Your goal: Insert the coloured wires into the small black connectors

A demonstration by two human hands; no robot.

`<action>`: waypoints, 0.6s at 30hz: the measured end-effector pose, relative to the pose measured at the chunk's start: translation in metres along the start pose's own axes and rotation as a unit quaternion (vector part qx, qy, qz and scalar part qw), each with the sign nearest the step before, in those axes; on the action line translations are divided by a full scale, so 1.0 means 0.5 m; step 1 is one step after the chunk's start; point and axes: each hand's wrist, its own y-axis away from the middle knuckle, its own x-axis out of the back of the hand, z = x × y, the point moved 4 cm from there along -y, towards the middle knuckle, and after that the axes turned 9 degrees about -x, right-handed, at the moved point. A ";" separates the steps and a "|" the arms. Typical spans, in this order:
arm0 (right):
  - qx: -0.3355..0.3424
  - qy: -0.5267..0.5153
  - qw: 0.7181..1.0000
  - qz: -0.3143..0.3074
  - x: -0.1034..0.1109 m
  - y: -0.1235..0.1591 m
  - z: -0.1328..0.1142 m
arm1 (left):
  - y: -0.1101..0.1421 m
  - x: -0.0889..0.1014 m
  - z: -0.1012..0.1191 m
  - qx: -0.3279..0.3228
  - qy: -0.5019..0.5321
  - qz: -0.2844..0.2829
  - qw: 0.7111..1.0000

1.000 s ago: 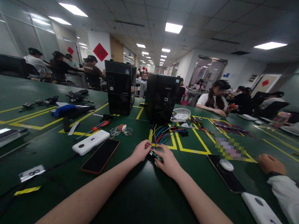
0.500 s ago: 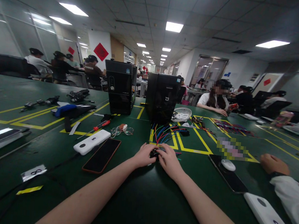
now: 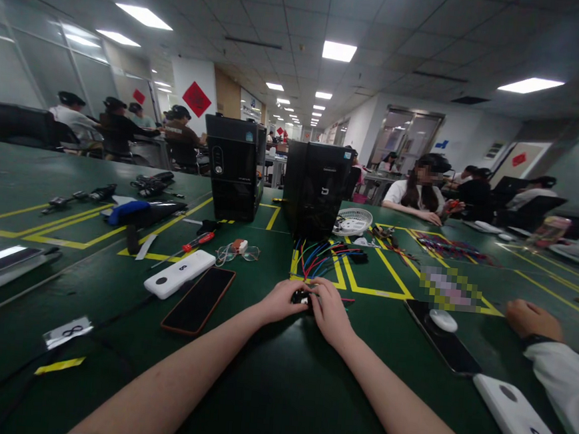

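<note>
My left hand and my right hand come together over the green table. Between their fingertips they grip a small black part with a white spot on it; it looks like a wire connector, but the fingers cover most of it. Just beyond my fingers fans a bundle of red, blue and green wires, running toward a black computer tower. Thin wire ends poke out to the right of my right hand.
Left of my hands lie a phone, a white power bank, glasses and a screwdriver. A second tower and a white basket stand farther back. A co-worker's hand rests at right beside another phone.
My hands have drawn closer around the small black part, and its visible face has turned. The green wire seen earlier between my fingers no longer shows there.
</note>
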 end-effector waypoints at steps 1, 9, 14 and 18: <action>0.003 -0.003 1.000 0.002 0.004 0.001 -0.003 | 0.000 0.000 -0.002 0.004 -0.001 0.009 1.000; 0.045 0.025 0.997 -0.051 0.003 0.006 -0.015 | 0.003 0.003 -0.024 0.037 -0.020 0.084 0.996; -0.030 0.049 0.998 0.002 0.004 -0.004 0.033 | 0.004 0.003 -0.012 0.019 -0.017 0.054 0.998; -0.044 0.078 0.996 -0.022 -0.004 -0.006 0.058 | 0.004 0.001 -0.009 0.008 0.016 0.025 1.000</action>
